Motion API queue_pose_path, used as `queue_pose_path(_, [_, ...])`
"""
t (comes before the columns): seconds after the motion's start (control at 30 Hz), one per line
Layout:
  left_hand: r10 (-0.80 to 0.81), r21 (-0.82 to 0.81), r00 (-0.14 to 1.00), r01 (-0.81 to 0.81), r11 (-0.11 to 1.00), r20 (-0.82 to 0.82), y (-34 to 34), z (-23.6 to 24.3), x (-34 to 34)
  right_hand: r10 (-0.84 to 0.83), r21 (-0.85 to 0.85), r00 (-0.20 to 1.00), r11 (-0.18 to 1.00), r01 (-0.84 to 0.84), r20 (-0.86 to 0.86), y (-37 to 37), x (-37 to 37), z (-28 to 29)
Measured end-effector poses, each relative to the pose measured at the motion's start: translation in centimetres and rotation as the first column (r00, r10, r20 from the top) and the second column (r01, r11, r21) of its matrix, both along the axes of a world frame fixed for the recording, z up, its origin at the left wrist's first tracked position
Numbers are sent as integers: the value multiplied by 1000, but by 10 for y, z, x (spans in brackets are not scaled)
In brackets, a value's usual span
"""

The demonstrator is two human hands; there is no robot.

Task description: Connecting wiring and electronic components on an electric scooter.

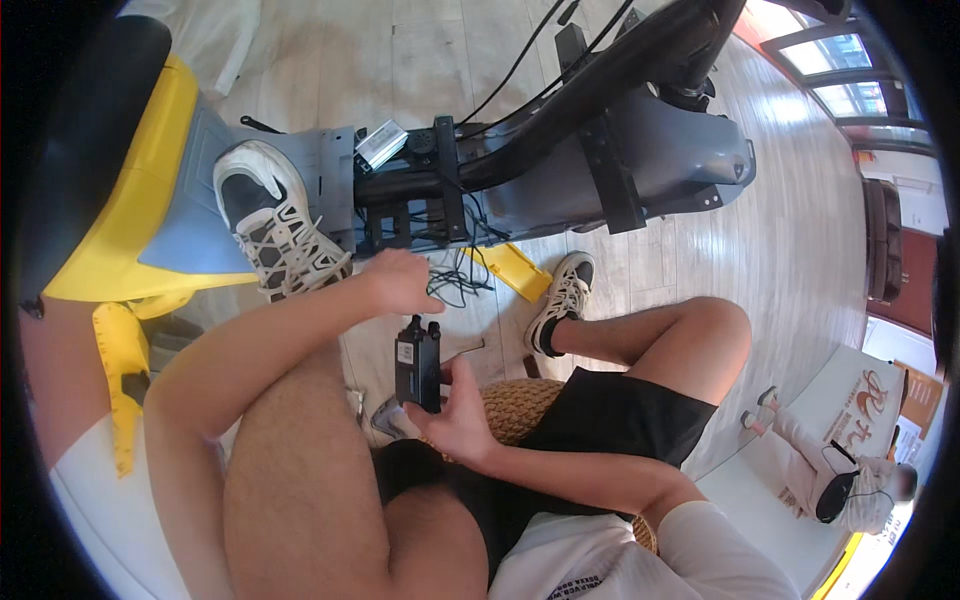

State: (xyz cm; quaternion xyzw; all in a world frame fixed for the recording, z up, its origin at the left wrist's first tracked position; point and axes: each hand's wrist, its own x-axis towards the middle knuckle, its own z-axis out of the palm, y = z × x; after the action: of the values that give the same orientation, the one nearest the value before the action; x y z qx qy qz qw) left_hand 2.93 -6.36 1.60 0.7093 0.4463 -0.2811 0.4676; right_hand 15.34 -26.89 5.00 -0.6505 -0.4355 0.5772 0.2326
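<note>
We see that the person wears a white T-shirt point(575, 555) with small dark lettering, and its right sleeve point(715, 545) is short. The shorts point(630, 420) are black. The left sneaker point(272, 215) and the right sneaker point(565, 298) combine cream and black, with pale laces. Both forearms are bare.

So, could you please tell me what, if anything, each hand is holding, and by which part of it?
The right hand holds the black box by its near end; whether the left hand holds anything cannot be told.
</note>
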Motion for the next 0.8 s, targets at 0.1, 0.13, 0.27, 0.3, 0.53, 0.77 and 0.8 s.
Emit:
queue_pose_path(0.1, [-240, 382, 971, 219, 898, 7, -1, -8, -7, -10, 119, 999, 993, 4, 42, 3, -1, -16])
queue_pose_path(0.13, [-285, 426, 958, 252, 869, 16, -1, -13, -9, -23, 164, 999, 986, 18, 31, 2, 0, -22])
queue_pose_path(0.27, [2, -201, 987, 30, 979, 161, 6, -28, -13, -23, 130, 1000, 991, 23, -7, -10, 0, -34])
queue_pose_path(0.3, [244, -398, 962, -179, 900, 119, 7, -29, -15, -9, 105, 1000, 994, 8, 9, -14, 0, -36])
queue_pose_path(0.53, [312, -470, 701, 38, 882, 642, 20, -21, -17, -66, 14, 997, 998, 66, 39, -9, 11, -52])
queue_pose_path(0.77, [346, -491, 655, 43, 870, 672, 24, -17, -17, -107, 77, 990, 992, 100, 93, 0, 21, -66])
queue_pose_path(0.8, [332, -482, 652, 59, 874, 682, 25, -17, -17, -83, 119, 991, 990, 71, 102, 0, 22, -68])
